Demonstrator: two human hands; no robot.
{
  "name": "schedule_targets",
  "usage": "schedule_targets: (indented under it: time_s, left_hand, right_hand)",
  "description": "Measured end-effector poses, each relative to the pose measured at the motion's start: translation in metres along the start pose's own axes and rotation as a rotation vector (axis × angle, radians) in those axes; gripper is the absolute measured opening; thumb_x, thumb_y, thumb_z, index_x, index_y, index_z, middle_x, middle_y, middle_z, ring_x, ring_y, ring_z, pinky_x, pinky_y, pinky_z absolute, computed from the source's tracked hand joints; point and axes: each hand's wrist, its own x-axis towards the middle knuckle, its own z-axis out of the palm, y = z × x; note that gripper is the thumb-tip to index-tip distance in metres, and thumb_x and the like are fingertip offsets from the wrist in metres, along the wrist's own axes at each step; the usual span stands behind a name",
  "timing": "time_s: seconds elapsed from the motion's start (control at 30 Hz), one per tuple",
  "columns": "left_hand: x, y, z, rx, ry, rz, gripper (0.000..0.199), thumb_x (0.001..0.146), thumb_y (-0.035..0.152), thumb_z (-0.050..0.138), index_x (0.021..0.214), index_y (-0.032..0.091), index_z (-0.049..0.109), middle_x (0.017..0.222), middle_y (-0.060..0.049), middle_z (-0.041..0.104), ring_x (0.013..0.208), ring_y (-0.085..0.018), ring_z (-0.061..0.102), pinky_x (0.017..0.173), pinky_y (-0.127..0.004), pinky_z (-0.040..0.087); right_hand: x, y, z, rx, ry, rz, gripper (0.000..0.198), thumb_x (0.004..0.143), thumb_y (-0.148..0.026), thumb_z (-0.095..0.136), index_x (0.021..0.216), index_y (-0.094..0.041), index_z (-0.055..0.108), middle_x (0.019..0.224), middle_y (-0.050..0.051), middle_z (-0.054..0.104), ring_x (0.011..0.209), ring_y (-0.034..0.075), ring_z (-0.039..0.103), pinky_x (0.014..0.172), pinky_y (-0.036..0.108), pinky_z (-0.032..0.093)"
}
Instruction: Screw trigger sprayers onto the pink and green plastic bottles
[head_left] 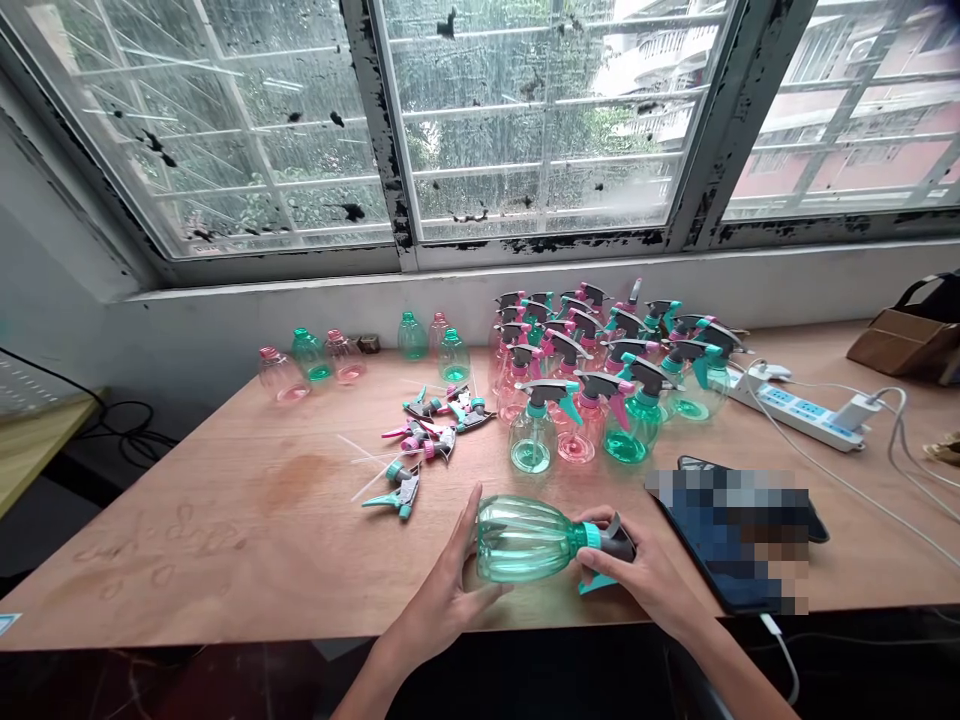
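Note:
A clear green spray bottle (525, 540) lies sideways between my two hands, above the table's front edge. My left hand (457, 580) cups its base, thumb below and fingers behind. At the other end my right hand (630, 565) grips the spray head (616, 540), which has a turquoise collar and trigger and sits on the bottle's neck. Beyond my hands, several loose spray heads (405, 490) with thin tubes lie on the wood, some pink and some turquoise. Open green and pink bottles (454, 355) stand toward the wall.
Many assembled spray bottles (576, 430) stand in a group at the back right. A power strip (806, 408) with white cables, a dark tablet (697, 530) and a brown bag (900, 340) are on the right. The wooden table (225, 540) ends just below my hands.

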Motion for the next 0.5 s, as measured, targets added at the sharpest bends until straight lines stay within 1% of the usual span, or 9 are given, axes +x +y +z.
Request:
schedule_targets:
  time_s: [0.07,0.1,0.2,0.27,0.3,0.4,0.5]
  left_hand:
    - [-0.0003,0.0008,0.0000,-0.056,-0.012,-0.026,0.114,0.084,0.028,0.081,0.159,0.042,-0.005,0.171,-0.003,0.014,0.155,-0.031,0.022,0.126,-0.049,0.022]
    - [-0.0005,0.0015,0.0000,-0.087,-0.014,-0.034,0.115,0.082,0.029,0.082,0.159,0.041,-0.003,0.171,-0.004,0.014,0.155,-0.032,0.021,0.126,-0.049,0.022]
    - [-0.0009,0.0032,0.0000,-0.133,-0.018,-0.034,0.103,0.085,0.034,0.079,0.161,0.036,0.009,0.170,-0.005,0.019,0.155,-0.032,0.020,0.127,-0.050,0.020]
    - [-0.0010,0.0038,-0.0001,-0.122,-0.030,-0.026,0.098,0.086,0.033,0.078,0.160,0.037,0.015,0.170,-0.004,0.021,0.155,-0.031,0.020,0.126,-0.049,0.022]
    - [-0.0011,0.0038,-0.0003,-0.109,-0.038,-0.022,0.099,0.085,0.031,0.079,0.160,0.039,0.014,0.170,-0.003,0.021,0.155,-0.031,0.022,0.126,-0.048,0.024]
    - [-0.0013,0.0028,-0.0006,-0.064,-0.052,0.001,0.102,0.089,0.029,0.075,0.159,0.044,0.003,0.170,-0.002,0.021,0.154,-0.030,0.026,0.124,-0.046,0.028]
    - [-0.0016,0.0007,-0.0007,-0.049,-0.067,0.019,0.096,0.094,0.032,0.068,0.159,0.044,-0.002,0.168,-0.003,0.026,0.153,-0.030,0.027,0.123,-0.046,0.029]
  right_hand:
    - [0.0000,0.0012,0.0002,0.015,0.004,-0.001,0.033,0.078,-0.040,0.084,0.101,-0.022,0.068,0.075,-0.001,0.067,0.065,0.020,0.068,0.066,0.037,0.063]
    - [0.0001,0.0014,0.0003,0.019,0.006,-0.003,0.034,0.078,-0.040,0.084,0.101,-0.021,0.068,0.077,-0.001,0.067,0.066,0.020,0.068,0.066,0.038,0.064]
    - [0.0004,0.0008,0.0005,0.016,0.006,-0.006,0.034,0.077,-0.040,0.085,0.100,-0.021,0.068,0.077,-0.001,0.067,0.066,0.020,0.068,0.067,0.038,0.064]
    - [0.0006,0.0003,0.0004,0.015,0.008,-0.009,0.034,0.078,-0.040,0.084,0.101,-0.021,0.068,0.074,-0.001,0.067,0.065,0.020,0.068,0.067,0.038,0.063]
    - [0.0007,0.0002,0.0004,0.015,0.008,-0.010,0.034,0.079,-0.040,0.083,0.102,-0.021,0.068,0.072,-0.001,0.067,0.065,0.020,0.067,0.067,0.037,0.063]
    - [0.0013,0.0010,0.0003,0.014,0.011,-0.015,0.033,0.081,-0.040,0.081,0.103,-0.021,0.067,0.070,-0.002,0.067,0.065,0.019,0.067,0.066,0.036,0.061]
    - [0.0020,0.0026,0.0003,0.006,0.007,-0.016,0.032,0.083,-0.040,0.080,0.104,-0.020,0.066,0.069,-0.002,0.067,0.065,0.019,0.067,0.067,0.036,0.061]
